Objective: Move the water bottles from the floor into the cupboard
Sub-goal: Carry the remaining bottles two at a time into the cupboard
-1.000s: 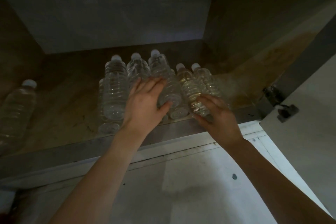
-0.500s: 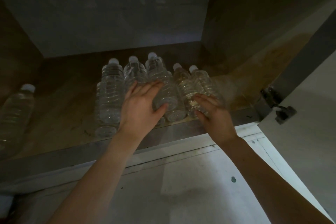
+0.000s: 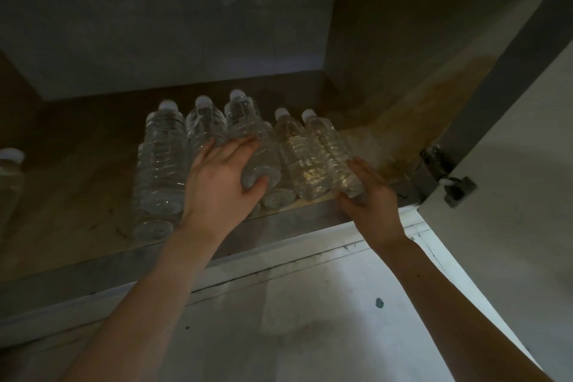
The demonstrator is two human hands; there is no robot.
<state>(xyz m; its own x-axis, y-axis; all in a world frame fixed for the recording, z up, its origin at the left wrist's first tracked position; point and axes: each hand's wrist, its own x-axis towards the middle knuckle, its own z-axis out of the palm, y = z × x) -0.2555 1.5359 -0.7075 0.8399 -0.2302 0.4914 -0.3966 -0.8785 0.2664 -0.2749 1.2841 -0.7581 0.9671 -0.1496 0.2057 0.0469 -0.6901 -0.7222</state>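
Note:
Several clear water bottles with white caps lie side by side and stacked on the cupboard's wooden shelf, caps pointing to the back. My left hand rests flat on the middle bottles, its thumb hooked under the base of one upper bottle. My right hand cups the base of the rightmost bottle from the right side. Beside that one lies a yellowish bottle. The leftmost stacked bottle is untouched.
One more bottle lies apart at the far left of the shelf. The open cupboard door with its metal hinge stands on the right. White tiled floor lies below the shelf edge.
Both hands have slid a little further in with the bottles. My right hand has shifted from on top of the two right bottles to the right side of the rightmost one.

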